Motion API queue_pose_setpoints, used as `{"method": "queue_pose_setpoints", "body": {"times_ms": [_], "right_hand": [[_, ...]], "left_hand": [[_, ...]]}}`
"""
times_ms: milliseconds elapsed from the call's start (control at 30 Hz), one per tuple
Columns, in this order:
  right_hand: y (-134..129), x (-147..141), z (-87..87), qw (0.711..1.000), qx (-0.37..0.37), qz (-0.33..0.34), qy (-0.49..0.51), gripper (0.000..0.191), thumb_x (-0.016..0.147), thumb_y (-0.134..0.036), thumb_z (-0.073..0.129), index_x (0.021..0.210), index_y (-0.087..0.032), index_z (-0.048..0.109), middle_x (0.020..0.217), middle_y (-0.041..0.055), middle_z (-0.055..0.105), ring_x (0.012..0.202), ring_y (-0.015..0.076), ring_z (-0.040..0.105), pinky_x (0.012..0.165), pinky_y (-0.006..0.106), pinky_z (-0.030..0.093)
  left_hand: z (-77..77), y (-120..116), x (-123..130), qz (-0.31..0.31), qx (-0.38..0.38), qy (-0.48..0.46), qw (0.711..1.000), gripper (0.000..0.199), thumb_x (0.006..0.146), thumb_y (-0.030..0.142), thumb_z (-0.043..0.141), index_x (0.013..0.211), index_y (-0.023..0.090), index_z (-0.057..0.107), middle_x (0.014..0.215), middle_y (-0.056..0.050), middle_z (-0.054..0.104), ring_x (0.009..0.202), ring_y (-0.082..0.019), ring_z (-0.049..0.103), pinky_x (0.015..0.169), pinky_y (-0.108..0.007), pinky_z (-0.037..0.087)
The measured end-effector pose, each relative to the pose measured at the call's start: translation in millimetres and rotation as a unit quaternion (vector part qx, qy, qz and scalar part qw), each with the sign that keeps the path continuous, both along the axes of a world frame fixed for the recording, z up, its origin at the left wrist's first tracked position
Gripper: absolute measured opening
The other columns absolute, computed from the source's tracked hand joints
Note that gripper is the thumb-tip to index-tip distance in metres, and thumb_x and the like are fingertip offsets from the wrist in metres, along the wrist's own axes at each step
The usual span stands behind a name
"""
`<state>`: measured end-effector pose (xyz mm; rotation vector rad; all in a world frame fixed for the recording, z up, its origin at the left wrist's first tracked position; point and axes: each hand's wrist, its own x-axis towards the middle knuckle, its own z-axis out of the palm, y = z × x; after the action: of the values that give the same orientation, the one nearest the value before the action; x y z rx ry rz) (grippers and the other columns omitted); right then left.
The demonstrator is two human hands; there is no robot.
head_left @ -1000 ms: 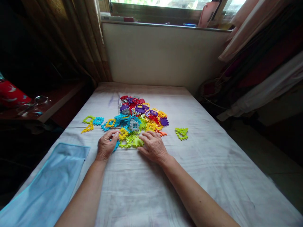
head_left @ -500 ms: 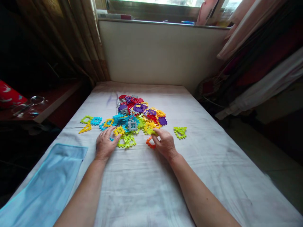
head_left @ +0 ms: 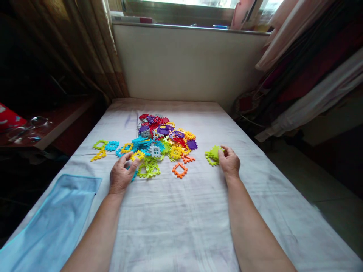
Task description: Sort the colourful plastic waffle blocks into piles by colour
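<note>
Toward the right edge of the cloth-covered worktop (head_left: 170, 223), the right hand (head_left: 229, 162) has its grip pinched on a solid green tile (head_left: 214, 152), thumb and fingers at the tile's right side. This tile overlaps a green cut-out piece (head_left: 211, 160) lying just below it, and both sit apart from the main heap (head_left: 164, 130).

Left of the middle, the left hand (head_left: 121, 175) rests at the heap's near side, fingers curved and thumb toward a yellow window piece (head_left: 137, 155). The fingertips seem to touch it, though I cannot tell whether that grip is closed on it. A blue piece (head_left: 134, 175) shows partly from behind the same hand, and a cluster of green frames (head_left: 149, 168) lies just to its right.

The heap spreads from the centre toward the far edge (red and purple mostly at the back, blue and yellow nearer). Close to its near right side is an orange triangle (head_left: 187, 159); an orange square ring (head_left: 174, 170) lies by itself nearer the near edge. By the left edge, a green ring (head_left: 95, 145), a blue square (head_left: 112, 146) and a yellow piece (head_left: 98, 155) sit together. A light blue cloth (head_left: 56, 211) covers the near left corner.
</note>
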<state>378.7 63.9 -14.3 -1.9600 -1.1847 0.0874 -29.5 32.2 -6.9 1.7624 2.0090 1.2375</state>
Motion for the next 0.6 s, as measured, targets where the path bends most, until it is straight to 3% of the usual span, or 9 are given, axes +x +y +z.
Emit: {"method": "queue_pose_setpoints", "body": {"times_ms": [133,300,433,600], "right_hand": [[3,7,-11.4,0.998,0.021,-0.015,-0.056,0.039,0.079,-0.036,0.051,0.102,-0.016,0.074,0.095,0.0121,0.067,0.083,0.0233,0.060,0.079,0.036,0.048],[2,-4,-8.3,0.993,0.049,0.010,-0.102,0.035,0.081,-0.031,0.051,0.103,-0.015,0.074,0.106,0.0158,0.065,0.104,0.0287,0.057,0.094,0.043,0.045],[-4,-36,5.6,0.984,0.078,0.108,-0.116,0.029,0.086,-0.028,0.050,0.101,-0.018,0.073,0.109,0.0139,0.067,0.102,0.0273,0.057,0.095,0.043,0.044],[-23,-103,22.5,0.948,0.104,0.273,-0.129,0.024,0.092,-0.027,0.051,0.097,-0.022,0.073,0.106,0.0093,0.070,0.101,0.0240,0.060,0.094,0.039,0.043]], "left_hand": [[2.5,-2,0,0.035,0.016,-0.050,0.998,0.049,0.083,0.060,0.054,0.110,0.021,0.065,0.108,-0.008,0.073,0.098,-0.023,0.069,0.084,-0.033,0.055],[-1.4,2,-6,0.079,0.068,-0.006,0.995,0.045,0.084,0.056,0.053,0.106,0.019,0.066,0.109,-0.011,0.071,0.103,-0.025,0.066,0.097,-0.041,0.051],[-8.2,6,-10,0.084,0.108,0.040,0.990,0.039,0.083,0.047,0.057,0.108,0.018,0.066,0.115,-0.014,0.068,0.113,-0.027,0.063,0.104,-0.042,0.047],[-12.8,8,-9,0.052,0.101,0.058,0.992,0.032,0.083,0.040,0.058,0.107,0.021,0.067,0.117,-0.012,0.069,0.114,-0.025,0.063,0.104,-0.040,0.047]]}}
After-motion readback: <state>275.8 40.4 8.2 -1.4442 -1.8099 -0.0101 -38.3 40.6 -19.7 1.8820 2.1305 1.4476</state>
